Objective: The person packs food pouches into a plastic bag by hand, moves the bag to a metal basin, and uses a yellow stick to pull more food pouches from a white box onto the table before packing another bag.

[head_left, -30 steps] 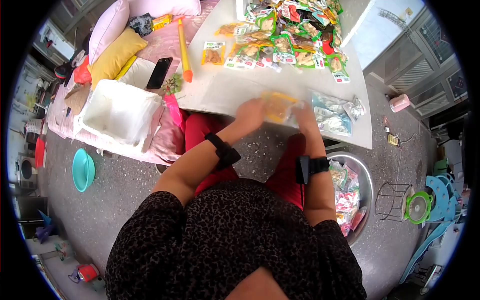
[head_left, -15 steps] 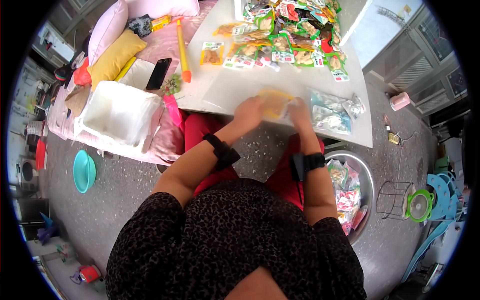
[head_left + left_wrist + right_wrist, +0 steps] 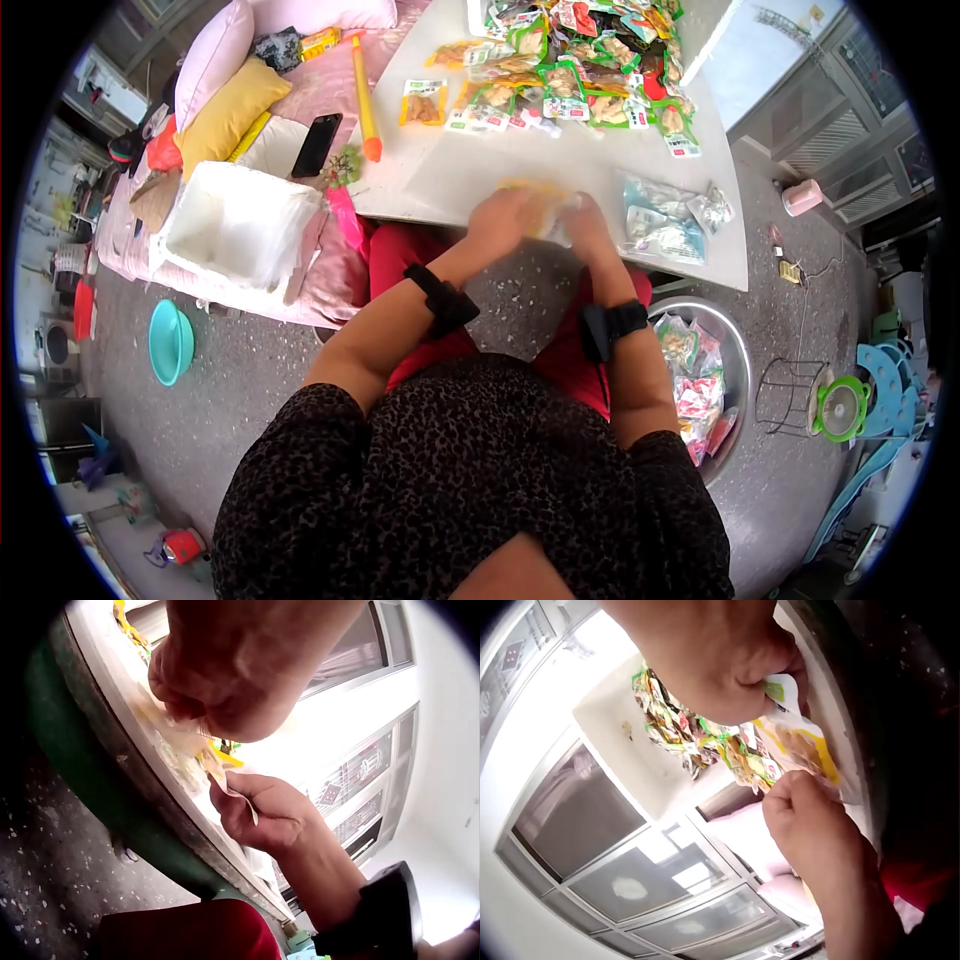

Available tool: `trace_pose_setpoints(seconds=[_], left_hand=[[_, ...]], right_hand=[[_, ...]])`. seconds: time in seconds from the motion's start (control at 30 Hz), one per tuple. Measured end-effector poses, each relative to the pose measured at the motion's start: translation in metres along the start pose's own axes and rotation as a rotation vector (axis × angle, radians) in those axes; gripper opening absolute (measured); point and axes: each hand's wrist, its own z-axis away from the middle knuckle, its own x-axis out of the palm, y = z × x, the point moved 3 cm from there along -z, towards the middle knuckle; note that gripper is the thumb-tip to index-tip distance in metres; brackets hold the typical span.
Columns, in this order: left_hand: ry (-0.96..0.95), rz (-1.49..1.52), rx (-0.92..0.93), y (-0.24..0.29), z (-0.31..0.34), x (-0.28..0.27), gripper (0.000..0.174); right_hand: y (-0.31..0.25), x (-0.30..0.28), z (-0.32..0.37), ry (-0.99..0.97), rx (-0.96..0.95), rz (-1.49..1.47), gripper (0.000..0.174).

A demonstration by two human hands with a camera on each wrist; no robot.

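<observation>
Between the two hands, over the table's near edge, is a yellow-edged food packet [image 3: 545, 208], blurred in the head view. The left hand [image 3: 497, 222] grips its left side with curled fingers. On the other side the right hand [image 3: 590, 232] pinches a corner. In the right wrist view the packet [image 3: 806, 750] shows a white and green end under the right hand [image 3: 727, 667], while the left hand [image 3: 817, 832] holds the opposite edge. The left wrist view shows the left hand [image 3: 240, 660] large and the right hand [image 3: 259, 814] beyond it.
Many packets [image 3: 600, 75] are heaped at the table's far side, beside one separate packet [image 3: 424, 103]. Clear bags [image 3: 665, 222] lie to the right. A metal basin [image 3: 740, 400] of packets stands below. Left are a white foam box [image 3: 235, 225] and phone [image 3: 318, 146].
The right hand has moved left toward the left hand, bringing the held packet slightly left. Both hands keep their grip on it.
</observation>
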Motion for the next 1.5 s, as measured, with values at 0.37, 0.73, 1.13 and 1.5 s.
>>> trace_pose_setpoints(seconds=[0.37, 0.73, 1.13, 1.5], left_hand=[[0.065, 0.045, 0.054, 0.000, -0.001, 0.006, 0.024], [-0.019, -0.001, 0.168, -0.011, 0.000, 0.020, 0.010], [0.052, -0.107, 0.120, -0.052, -0.048, -0.046, 0.023], [-0.040, -0.878, -0.164, -0.181, -0.123, -0.063, 0.032]], right_hand=[[-0.024, 0.015, 0.006, -0.032, 0.147, -0.086, 0.017], [-0.001, 0.015, -0.024, -0.163, 0.161, 0.152, 0.009], [0.039, 0.005, -0.035, 0.175, -0.184, -0.235, 0.022], [0.029, 0.001, -0.026, 0.237, -0.274, 0.005, 0.014]])
